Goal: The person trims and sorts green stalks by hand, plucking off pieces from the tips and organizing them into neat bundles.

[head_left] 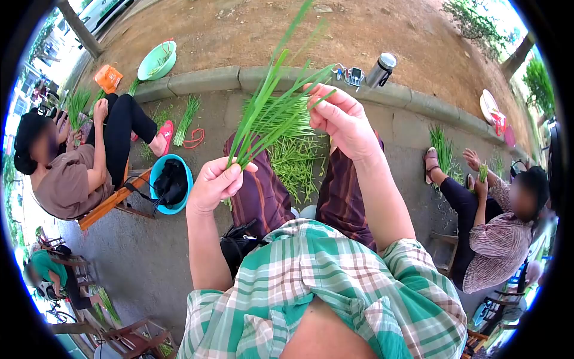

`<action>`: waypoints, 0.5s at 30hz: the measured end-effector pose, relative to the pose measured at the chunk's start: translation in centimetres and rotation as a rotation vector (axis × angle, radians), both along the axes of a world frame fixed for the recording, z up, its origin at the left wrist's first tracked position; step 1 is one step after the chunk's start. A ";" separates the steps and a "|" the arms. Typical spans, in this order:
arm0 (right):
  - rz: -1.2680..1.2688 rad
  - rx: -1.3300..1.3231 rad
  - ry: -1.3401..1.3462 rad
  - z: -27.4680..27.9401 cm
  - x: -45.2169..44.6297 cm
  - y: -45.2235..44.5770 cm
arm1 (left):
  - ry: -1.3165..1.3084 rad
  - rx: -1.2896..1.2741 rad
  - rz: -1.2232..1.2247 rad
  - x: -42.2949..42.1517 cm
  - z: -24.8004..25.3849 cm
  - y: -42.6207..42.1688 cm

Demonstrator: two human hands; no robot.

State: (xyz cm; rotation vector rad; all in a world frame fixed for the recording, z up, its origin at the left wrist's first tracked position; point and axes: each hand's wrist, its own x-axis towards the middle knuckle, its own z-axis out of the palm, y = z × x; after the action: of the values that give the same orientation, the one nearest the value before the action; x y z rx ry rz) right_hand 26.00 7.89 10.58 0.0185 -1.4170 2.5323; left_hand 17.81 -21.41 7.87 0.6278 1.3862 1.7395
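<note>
My left hand (216,184) is closed round the lower ends of a small bunch of garlic chives (258,116), whose long green leaves fan upward and to the right. My right hand (348,124) is raised beside the leaves, thumb and fingers pinched at the tips that bend toward it. Exactly how many leaves it grips cannot be made out. Below, between my knees, a heap of chives (294,164) lies on the pavement, partly hidden by the bunch and my legs.
A curb (209,82) runs across ahead, with a steel flask (380,70) and a phone (356,76) on it. At left are a seated person (75,173), a blue basin (171,194) holding something black, and a green basin (158,60). Another person (499,239) sits at right holding chives.
</note>
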 end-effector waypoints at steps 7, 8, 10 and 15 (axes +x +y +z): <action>-0.115 0.085 -0.087 -0.4 -0.3 0.1 | -0.017 -0.015 0.040 -0.7 -0.5 -0.3; -0.153 0.130 -0.109 -0.4 -0.4 0.1 | -0.011 -0.012 0.041 -0.8 -0.6 -0.4; -0.181 0.157 -0.142 0.0 -0.4 -0.1 | -0.039 0.013 0.065 -0.8 -0.8 -0.4; -0.207 0.250 -0.204 -0.1 -0.2 0.1 | -0.065 0.066 0.150 -0.8 -0.9 -0.2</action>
State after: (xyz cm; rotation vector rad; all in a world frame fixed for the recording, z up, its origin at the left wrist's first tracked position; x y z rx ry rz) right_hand 25.77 7.99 10.45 -0.3337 -1.7067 2.2285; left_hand 16.99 -21.65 7.00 0.5090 1.3646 1.9143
